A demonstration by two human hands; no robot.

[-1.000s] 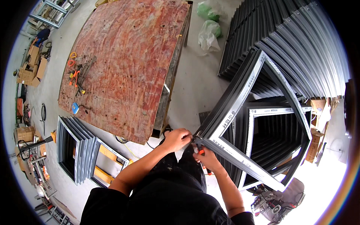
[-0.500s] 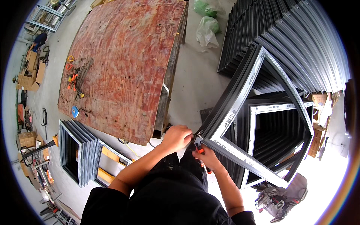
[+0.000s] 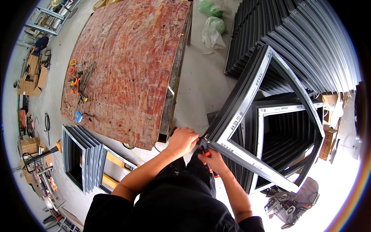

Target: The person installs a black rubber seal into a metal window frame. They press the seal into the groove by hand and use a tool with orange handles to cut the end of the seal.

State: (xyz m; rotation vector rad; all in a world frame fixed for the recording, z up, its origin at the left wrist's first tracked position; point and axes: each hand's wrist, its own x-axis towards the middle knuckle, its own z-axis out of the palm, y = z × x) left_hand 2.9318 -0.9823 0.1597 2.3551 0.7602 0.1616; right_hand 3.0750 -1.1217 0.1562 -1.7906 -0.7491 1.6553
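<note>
My right hand (image 3: 216, 162) is wrapped round the orange-and-black handles of a pair of pliers (image 3: 203, 143), their metal head pointing up beside a frame corner. Closed, with its fingertips at the same corner, is my left hand (image 3: 182, 141); whatever it may pinch is hidden. That corner belongs to a dark metal window frame (image 3: 247, 156) with pale printed film, the front one of several leaning together on my right. Behind its lower part stands another stack of frames (image 3: 260, 143).
A worn reddish plywood table (image 3: 123, 73) carries hand tools (image 3: 78, 85) and a blue tape measure (image 3: 78, 116). More frames (image 3: 83, 162) stand at left. Long dark profiles (image 3: 305, 46) are piled far right. Plastic bags (image 3: 213, 33) and a grey bag (image 3: 295, 199) lie on the floor.
The pliers' head has turned slightly and shows more clearly beside the frame corner. Both hands stay at almost the same place.
</note>
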